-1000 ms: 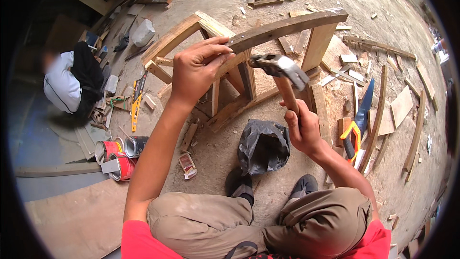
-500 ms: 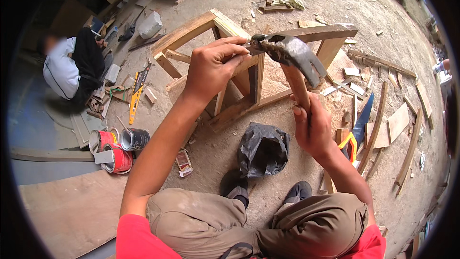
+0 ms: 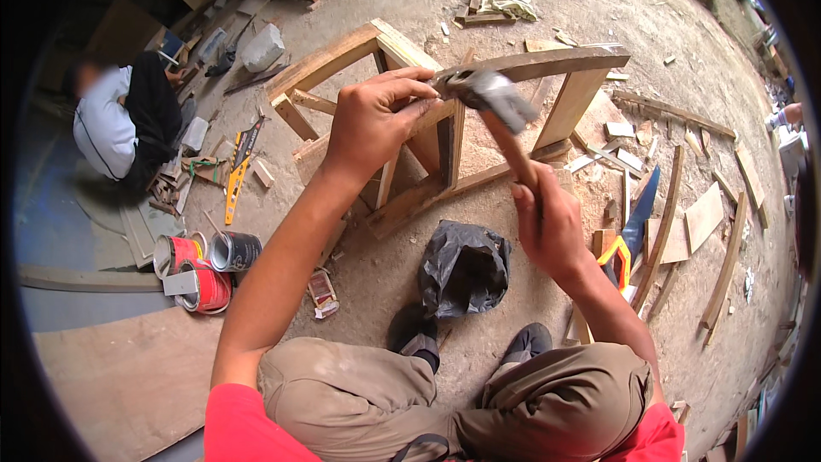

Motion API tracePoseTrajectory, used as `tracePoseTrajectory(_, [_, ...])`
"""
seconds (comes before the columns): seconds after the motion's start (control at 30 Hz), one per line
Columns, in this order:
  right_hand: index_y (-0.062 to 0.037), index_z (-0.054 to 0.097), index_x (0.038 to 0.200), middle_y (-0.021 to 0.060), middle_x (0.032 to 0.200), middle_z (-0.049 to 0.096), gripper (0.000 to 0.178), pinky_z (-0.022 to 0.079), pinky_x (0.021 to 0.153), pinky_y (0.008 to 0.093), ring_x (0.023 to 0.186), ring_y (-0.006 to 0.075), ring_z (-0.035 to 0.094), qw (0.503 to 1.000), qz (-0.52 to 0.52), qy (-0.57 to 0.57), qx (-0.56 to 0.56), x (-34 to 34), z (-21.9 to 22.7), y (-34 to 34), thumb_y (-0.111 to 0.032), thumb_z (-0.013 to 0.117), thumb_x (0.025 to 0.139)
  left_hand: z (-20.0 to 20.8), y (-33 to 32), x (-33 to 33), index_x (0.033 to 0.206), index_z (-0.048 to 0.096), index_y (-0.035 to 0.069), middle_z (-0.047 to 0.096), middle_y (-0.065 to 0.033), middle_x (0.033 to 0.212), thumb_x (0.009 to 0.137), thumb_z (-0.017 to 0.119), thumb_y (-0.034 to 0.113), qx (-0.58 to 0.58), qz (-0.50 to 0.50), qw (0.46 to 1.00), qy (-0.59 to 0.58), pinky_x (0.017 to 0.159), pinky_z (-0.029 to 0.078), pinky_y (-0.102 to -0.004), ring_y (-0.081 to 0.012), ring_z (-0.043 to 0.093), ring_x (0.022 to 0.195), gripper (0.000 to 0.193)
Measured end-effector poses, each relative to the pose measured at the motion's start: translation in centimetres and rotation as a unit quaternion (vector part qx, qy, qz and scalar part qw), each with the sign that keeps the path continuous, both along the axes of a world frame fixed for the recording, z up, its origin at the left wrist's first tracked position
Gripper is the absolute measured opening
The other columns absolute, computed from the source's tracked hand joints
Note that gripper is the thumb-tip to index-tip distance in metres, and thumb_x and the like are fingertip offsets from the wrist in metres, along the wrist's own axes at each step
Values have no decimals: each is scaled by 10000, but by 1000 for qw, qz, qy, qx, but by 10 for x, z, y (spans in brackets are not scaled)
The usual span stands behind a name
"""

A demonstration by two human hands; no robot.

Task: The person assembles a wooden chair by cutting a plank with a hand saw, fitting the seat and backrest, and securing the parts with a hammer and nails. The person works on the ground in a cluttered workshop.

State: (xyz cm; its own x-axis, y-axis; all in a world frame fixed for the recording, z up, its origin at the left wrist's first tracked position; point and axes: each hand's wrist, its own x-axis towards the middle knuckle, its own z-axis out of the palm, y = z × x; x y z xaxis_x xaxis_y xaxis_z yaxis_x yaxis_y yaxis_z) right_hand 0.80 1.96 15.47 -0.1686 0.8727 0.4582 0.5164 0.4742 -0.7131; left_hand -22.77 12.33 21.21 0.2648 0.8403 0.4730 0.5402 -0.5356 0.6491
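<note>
My right hand [image 3: 552,227] is wrapped round the wooden handle of a claw hammer [image 3: 510,145]. The hammer's metal head, smeared by motion, is right at the fingertips of my left hand [image 3: 363,124]. Those left fingers are pinched together over the top of a wooden frame [image 3: 329,56]; what they hold is too small to make out. The frame stands on the ground in front of me, built of pale slats with a darker curved piece [image 3: 556,62] along its upper right.
A black plastic bag [image 3: 436,274] sits open before my feet. Paint cans [image 3: 205,289] and a yellow-handled saw [image 3: 239,175] lie left; another saw [image 3: 641,214] and wood strips [image 3: 731,261] lie right. A person [image 3: 107,133] crouches at the far left.
The hammer head has dropped slightly and come round toward my left fingertips, now blurred. My left hand keeps its pinch at the frame. The whole view has shifted a little.
</note>
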Motion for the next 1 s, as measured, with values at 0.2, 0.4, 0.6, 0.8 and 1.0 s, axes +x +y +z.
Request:
tracePoseTrajectory(0.2, [-6,505,1213,226,829,635,292,503,597,454,708,428,652,1000,-5,10,-9,4,-4,-1,-75,597,945,1,1,1,923,773,45,734,-116,1089,786,769,35,-9,-4,1000,-1,826,580,-301,-177,717,967,137])
tracePoseTrajectory(0.4, [-3,499,1199,221,810,632,290,509,584,457,706,438,643,999,-8,15,41,-4,5,-11,-81,603,939,5,-3,1,914,765,24,733,-114,1098,782,759,14,-26,10,1000,8,857,569,-294,-175,713,969,132])
tracePoseTrajectory(0.6, [-17,507,1170,214,778,629,260,502,564,459,675,422,648,1000,-10,-20,1,-3,-13,-3,-89,605,940,1,2,-2,912,751,9,736,-98,1084,792,761,15,-49,-5,999,-22,877,565,-284,-165,705,980,121])
tracePoseTrajectory(0.8, [-17,509,1146,212,743,613,231,488,555,469,664,435,639,1000,-10,19,2,-4,-7,-6,-95,598,949,7,2,2,1075,708,8,714,-134,1127,815,770,40,-103,17,993,-55,900,562,-291,-194,697,1010,270])
tracePoseTrajectory(1.0, [-7,495,1128,219,747,610,214,481,559,478,661,443,631,998,-19,39,49,-10,-1,-9,-103,584,958,4,3,0,1176,693,25,739,-120,1063,826,779,166,-121,17,991,56,853,545,-301,-170,701,994,388])
